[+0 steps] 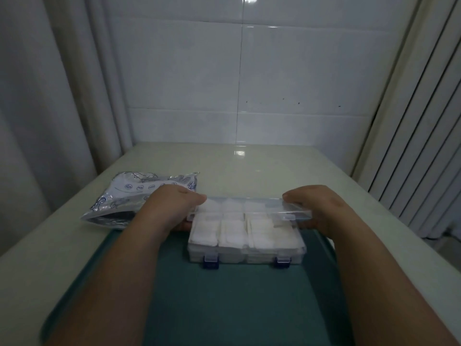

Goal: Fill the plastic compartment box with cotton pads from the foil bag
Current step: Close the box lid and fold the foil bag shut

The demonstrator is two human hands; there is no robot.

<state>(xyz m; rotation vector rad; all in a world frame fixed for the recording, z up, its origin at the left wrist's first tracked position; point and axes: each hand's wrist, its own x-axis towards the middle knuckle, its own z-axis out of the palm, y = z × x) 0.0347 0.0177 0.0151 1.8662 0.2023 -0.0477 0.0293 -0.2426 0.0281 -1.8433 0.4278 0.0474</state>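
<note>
A clear plastic compartment box with two blue latches at its front stands on a dark green tray. White cotton pads show in its compartments. Its transparent lid is hinged at the back and tilted partway over the box. My left hand holds the lid's left end, and my right hand holds its right end. The foil bag, silver with blue print, lies flat to the left of the box, partly behind my left wrist.
The tray sits on a pale glossy table against a white tiled wall. A curtain hangs on the left, and a ribbed white panel stands on the right.
</note>
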